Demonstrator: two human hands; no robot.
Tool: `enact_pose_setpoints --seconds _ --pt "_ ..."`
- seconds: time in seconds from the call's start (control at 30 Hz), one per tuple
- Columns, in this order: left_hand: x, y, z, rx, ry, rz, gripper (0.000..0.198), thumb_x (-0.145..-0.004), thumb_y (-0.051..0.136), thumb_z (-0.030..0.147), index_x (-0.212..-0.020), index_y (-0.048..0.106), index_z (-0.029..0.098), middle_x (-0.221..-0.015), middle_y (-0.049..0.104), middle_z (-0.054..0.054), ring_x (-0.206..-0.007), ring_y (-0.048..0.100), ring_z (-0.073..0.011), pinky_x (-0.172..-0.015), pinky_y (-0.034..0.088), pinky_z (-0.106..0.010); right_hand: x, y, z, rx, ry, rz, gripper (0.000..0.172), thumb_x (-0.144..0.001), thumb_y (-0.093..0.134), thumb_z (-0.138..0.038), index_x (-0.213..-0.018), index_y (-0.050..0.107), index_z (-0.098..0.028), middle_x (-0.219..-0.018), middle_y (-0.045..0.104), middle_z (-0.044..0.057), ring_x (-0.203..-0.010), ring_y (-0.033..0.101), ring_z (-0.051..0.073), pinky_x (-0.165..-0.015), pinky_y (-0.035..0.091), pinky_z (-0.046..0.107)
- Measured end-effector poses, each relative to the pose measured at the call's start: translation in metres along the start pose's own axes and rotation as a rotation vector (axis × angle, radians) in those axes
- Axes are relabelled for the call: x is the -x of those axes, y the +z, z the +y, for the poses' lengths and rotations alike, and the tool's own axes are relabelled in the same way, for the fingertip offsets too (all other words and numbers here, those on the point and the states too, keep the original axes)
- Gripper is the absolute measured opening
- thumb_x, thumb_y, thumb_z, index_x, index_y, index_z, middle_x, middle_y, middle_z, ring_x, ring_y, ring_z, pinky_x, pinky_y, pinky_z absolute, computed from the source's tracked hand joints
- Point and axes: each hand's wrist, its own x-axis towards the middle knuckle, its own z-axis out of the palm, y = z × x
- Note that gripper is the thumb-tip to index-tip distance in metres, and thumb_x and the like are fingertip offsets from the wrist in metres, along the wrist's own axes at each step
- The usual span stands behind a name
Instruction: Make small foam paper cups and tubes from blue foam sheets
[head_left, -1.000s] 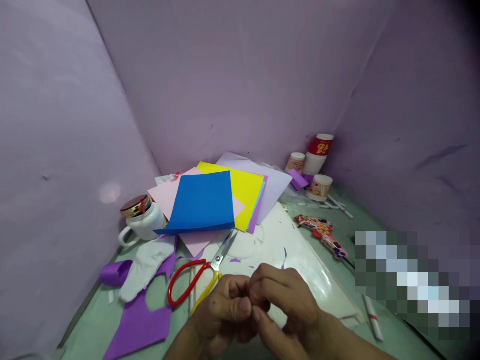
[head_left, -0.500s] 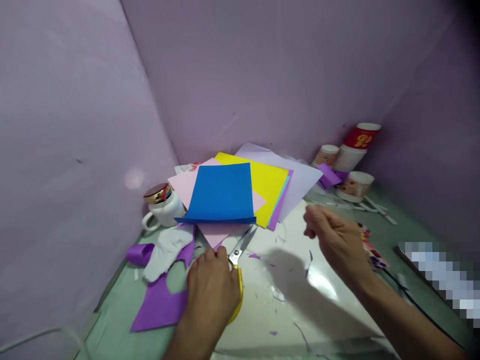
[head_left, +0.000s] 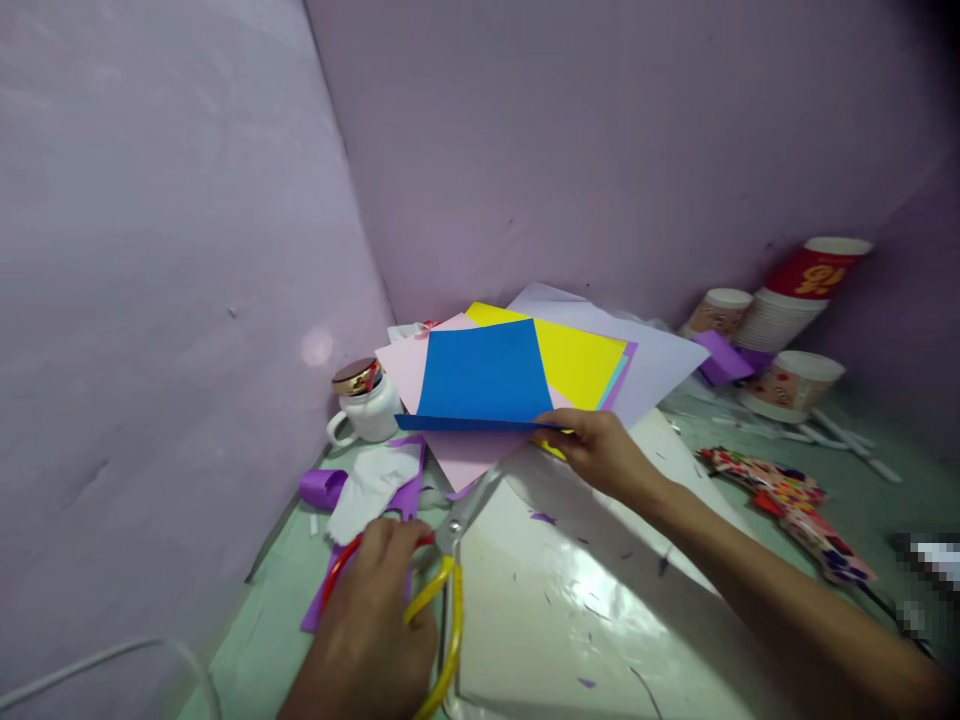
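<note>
My left hand (head_left: 371, 625) is closed over the handles of a pair of scissors (head_left: 439, 585) with one red and one yellow loop, lying on the green table. Their blades point up toward the paper stack. My right hand (head_left: 600, 450) reaches forward and pinches the near right corner of a blue paper sheet (head_left: 484, 375). That sheet tops a stack of pink, yellow and lilac sheets (head_left: 585, 360).
A white mug with a gold lid (head_left: 365, 400) stands at the left wall. Purple paper scraps (head_left: 322, 488) lie near it. A glossy white sheet (head_left: 592, 600) covers the table's middle. Paper cups (head_left: 787, 300) stand at the back right, a patterned piece (head_left: 780, 505) lies to the right.
My hands parted from a joined pinch in front of me. The left hand went down onto the scissors. The right hand swung across to the blue sheet's corner. The view turned left.
</note>
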Motion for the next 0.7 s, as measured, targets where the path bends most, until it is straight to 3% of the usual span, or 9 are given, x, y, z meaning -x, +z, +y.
enact_pose_setpoints --seconds 0.1,0.2,0.37,0.47,0.57,0.63,0.7 --pt "0.014 0.000 -0.032 0.019 -0.110 0.192 0.030 -0.076 0.051 0.029 -0.105 0.059 0.025 -0.108 0.062 -0.006 -0.099 0.062 -0.0229 -0.086 0.050 -0.036 0.022 -0.027 -0.004 0.029 -0.036 0.180 0.021 -0.083 0.056 -0.021 -0.094 0.073 -0.026 -0.088 0.076 0.001 -0.074 0.071 0.020 -0.070 0.057 0.032" --pt "0.007 0.005 -0.054 -0.040 -0.268 0.309 0.031 -0.078 0.049 0.036 -0.103 0.061 0.022 -0.107 0.063 -0.007 -0.095 0.064 -0.0250 -0.084 0.051 -0.039 0.055 -0.048 -0.007 0.079 -0.069 0.263 0.019 -0.083 0.059 -0.021 -0.094 0.073 -0.027 -0.088 0.077 0.001 -0.074 0.072 0.020 -0.069 0.059 0.033" --pt "-0.024 0.008 -0.077 -0.206 -0.268 0.209 0.036 -0.079 0.049 0.033 -0.106 0.063 0.014 -0.108 0.065 -0.017 -0.095 0.065 -0.0301 -0.081 0.052 -0.043 0.123 -0.051 -0.006 0.122 -0.107 0.210 0.035 -0.082 0.055 -0.011 -0.108 0.068 -0.030 -0.100 0.075 0.003 -0.088 0.073 0.021 -0.075 0.061 0.034" --pt "-0.028 0.005 -0.079 -0.249 -0.196 0.197 0.037 -0.085 0.043 0.034 -0.106 0.063 0.010 -0.107 0.065 -0.019 -0.103 0.061 -0.0338 -0.085 0.050 -0.047 0.161 -0.044 -0.004 0.071 -0.153 0.100 0.043 -0.080 0.051 -0.007 -0.115 0.064 -0.028 -0.110 0.072 0.007 -0.101 0.069 0.021 -0.082 0.059 0.034" --pt "-0.017 0.008 -0.061 -0.256 0.014 0.286 0.035 -0.085 0.050 0.041 -0.107 0.061 0.017 -0.105 0.067 -0.011 -0.101 0.062 -0.0307 -0.086 0.051 -0.045 0.186 -0.038 -0.002 0.016 -0.143 0.045 0.042 -0.081 0.050 -0.010 -0.119 0.062 -0.025 -0.114 0.070 0.009 -0.109 0.064 0.022 -0.088 0.057 0.036" --pt "-0.006 0.018 -0.036 -0.181 0.345 0.368 0.043 -0.081 0.058 0.046 -0.117 0.055 0.023 -0.112 0.066 -0.008 -0.100 0.064 -0.0260 -0.087 0.052 -0.039 0.194 -0.037 -0.003 -0.026 -0.132 0.051 0.040 -0.084 0.051 -0.012 -0.120 0.061 -0.025 -0.114 0.070 0.009 -0.111 0.063 0.022 -0.089 0.056 0.036" --pt "0.001 0.032 -0.005 -0.119 0.611 0.258 0.047 -0.082 0.056 0.047 -0.124 0.052 0.026 -0.123 0.063 -0.007 -0.112 0.059 -0.0261 -0.097 0.047 -0.039 0.194 -0.040 -0.005 -0.071 -0.125 0.077 0.037 -0.086 0.051 -0.014 -0.120 0.062 -0.025 -0.111 0.071 0.008 -0.110 0.063 0.021 -0.089 0.056 0.035"
